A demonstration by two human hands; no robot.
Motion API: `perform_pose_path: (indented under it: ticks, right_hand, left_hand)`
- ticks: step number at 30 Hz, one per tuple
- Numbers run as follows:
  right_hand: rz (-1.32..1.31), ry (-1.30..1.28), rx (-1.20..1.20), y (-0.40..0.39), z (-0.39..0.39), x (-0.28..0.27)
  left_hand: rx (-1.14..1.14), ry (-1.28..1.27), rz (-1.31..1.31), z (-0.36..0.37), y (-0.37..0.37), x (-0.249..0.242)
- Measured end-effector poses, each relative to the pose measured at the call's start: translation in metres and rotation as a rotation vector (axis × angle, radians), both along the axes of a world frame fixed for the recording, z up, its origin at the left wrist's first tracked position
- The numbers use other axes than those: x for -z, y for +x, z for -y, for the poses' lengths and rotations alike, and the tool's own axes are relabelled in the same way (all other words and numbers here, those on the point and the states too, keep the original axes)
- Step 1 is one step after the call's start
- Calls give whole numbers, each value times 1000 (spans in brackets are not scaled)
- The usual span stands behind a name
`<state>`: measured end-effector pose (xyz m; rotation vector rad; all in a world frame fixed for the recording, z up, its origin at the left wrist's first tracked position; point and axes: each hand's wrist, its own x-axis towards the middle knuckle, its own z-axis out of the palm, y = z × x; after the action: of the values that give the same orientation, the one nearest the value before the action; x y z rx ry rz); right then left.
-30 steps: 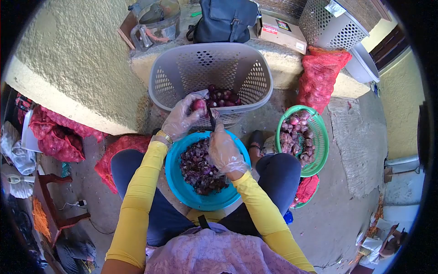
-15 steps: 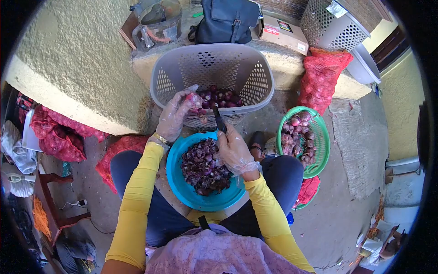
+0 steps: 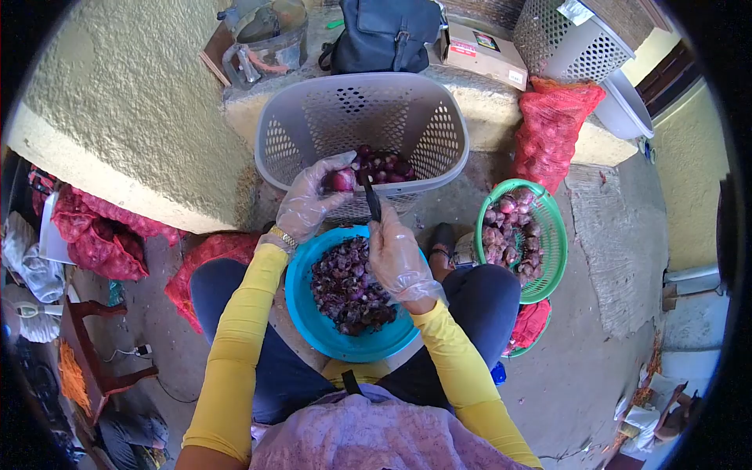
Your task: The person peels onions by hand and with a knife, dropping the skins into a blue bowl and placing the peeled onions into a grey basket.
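Note:
In a clear plastic glove, my left hand (image 3: 308, 202) grips a red onion (image 3: 340, 180) at the near rim of the grey perforated basket (image 3: 274, 160). My right hand (image 3: 401, 254), also gloved, is closed round the dark handle of a knife (image 3: 371, 196), whose blade end points up beside the onion. Peeled purple onions (image 3: 384, 166) lie in the bottom of the basket. Below both hands, between my knees, a blue basin (image 3: 305, 333) holds dark onion skins and trimmings (image 3: 352, 286).
A green basket (image 3: 558, 235) of unpeeled onions stands by my right knee. Behind it leans a red mesh sack (image 3: 554, 129). More red sacks (image 3: 98, 235) lie at the left by the wall. A black backpack (image 3: 388, 35) and a cardboard box (image 3: 484, 55) sit on the ledge.
The onion in my left hand has turned and now shows a smoother, deep purple side. My left hand has shifted slightly right, and the knife has moved slightly left and down.

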<state>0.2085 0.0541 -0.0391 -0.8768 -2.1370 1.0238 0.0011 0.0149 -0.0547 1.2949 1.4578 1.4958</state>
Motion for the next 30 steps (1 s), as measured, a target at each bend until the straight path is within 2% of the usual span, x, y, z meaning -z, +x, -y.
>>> perform_pose_path:
  ticks: [7, 9, 12, 15, 25, 28, 30]
  right_hand:
    - [97, 14, 18, -4, -3, 1]
    - [94, 1, -8, -6, -3, 1]
    - [93, 26, -2, -9, -2, 4]
    - [64, 66, -23, -12, -2, 9]
    - [29, 42, -3, -17, 6, -3]
    - [104, 24, 20, -18, 6, -1]
    - [110, 142, -13, -16, 4, 0]
  left_hand:
    - [-19, 9, 11, -2, 0, 3]
    - [-34, 53, -153, -3, -3, 5]
    - [-45, 37, -166, -4, -4, 6]
    - [-75, 102, -169, -4, 0, 8]
    - [-118, 88, -177, -4, 1, 12]
    - [-118, 66, -105, -4, 2, 12]
    - [-133, 27, -97, -3, 1, 11]
